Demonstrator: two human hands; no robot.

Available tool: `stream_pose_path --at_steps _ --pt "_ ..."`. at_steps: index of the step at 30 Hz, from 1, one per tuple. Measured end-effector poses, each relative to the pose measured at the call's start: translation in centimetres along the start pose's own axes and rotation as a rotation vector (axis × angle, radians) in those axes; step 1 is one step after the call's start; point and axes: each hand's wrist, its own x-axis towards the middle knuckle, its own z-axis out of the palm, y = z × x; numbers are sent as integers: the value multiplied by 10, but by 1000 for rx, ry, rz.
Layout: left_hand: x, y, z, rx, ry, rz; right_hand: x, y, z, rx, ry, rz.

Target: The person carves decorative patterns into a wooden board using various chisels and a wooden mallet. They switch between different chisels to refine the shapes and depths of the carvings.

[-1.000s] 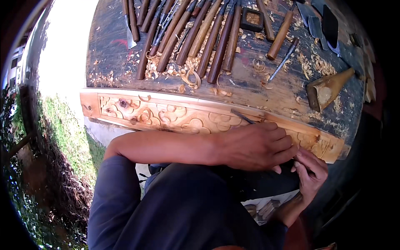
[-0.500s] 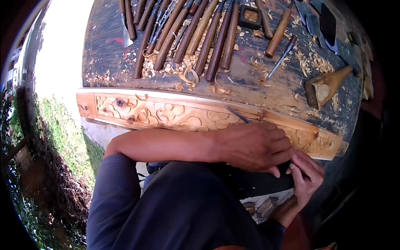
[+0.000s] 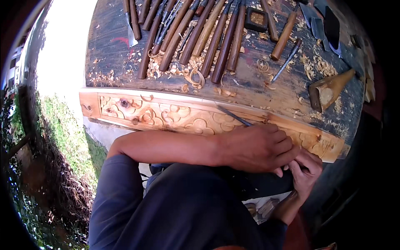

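Observation:
A long wooden board (image 3: 175, 113) with carved floral relief lies along the near edge of the bench. My left hand (image 3: 260, 146) is closed around a carving chisel (image 3: 234, 115), whose dark metal blade sticks out to the left over the board's surface. Right up against it, my right hand (image 3: 307, 170) has its fingers curled at the handle end. The chisel's handle itself is hidden by both hands. My left forearm crosses in front of the board's near edge.
Several wooden-handled chisels (image 3: 195, 33) lie in a row at the back of the bench (image 3: 112, 62). A wooden mallet (image 3: 329, 91) rests at the right. A small dark square block (image 3: 256, 19), a thin tool (image 3: 286, 60) and curled shavings (image 3: 196, 78) are strewn about.
The chisel's tip has slid a little to the left along the board, and both hands have shifted left with it. The whole view has moved slightly.

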Motion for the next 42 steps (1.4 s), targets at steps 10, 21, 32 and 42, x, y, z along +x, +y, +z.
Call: stream_pose_path --at_steps 10,21,32,42 --pt "-15 0 -14 -64 -41 -24 -4 -20 15 -92 41 -45" --pt "-15 -7 -10 -116 70 11 2 -23 18 -141 36 -61" --pt "-15 -4 -10 -162 96 2 -5 -25 21 -258 77 -170" --pt "-14 -2 -7 -144 104 -9 -10 -22 18 -205 103 -81"
